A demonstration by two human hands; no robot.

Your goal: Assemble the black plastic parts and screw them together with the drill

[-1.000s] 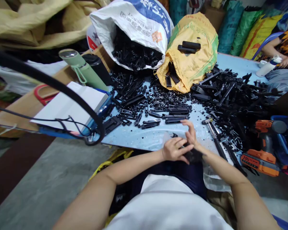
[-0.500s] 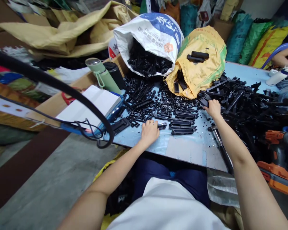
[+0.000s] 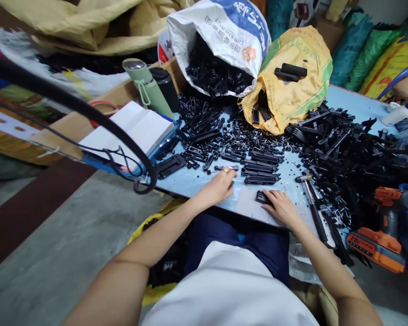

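My right hand [image 3: 279, 204] is closed on a black slotted plastic part [image 3: 262, 197], which lies on the pale sheet [image 3: 249, 204] at the table's near edge. To its left, my left hand [image 3: 219, 186] is curled, with a small dark bit at the fingertips that is too hidden to name. Just beyond the left fingers lies a silvery-grey strip-shaped piece [image 3: 226, 168]. A row of long black plastic parts [image 3: 261, 167] sits beyond both hands. A hammer [image 3: 311, 203] rests to the right of my right hand.
Heaps of black parts [image 3: 329, 140] cover the right side. A white sack [image 3: 221, 54] and a yellow sack [image 3: 301, 86] lie at the back. A green flask [image 3: 148, 86] and a notebook [image 3: 132, 131] stand left, an orange power tool [image 3: 377, 244] right. A black cable [image 3: 122, 145] crosses the left foreground.
My right hand has come from the heap on the right to the pale sheet, bringing the slotted part. My left hand has shifted right, off the grey strip. The view has tilted slightly.
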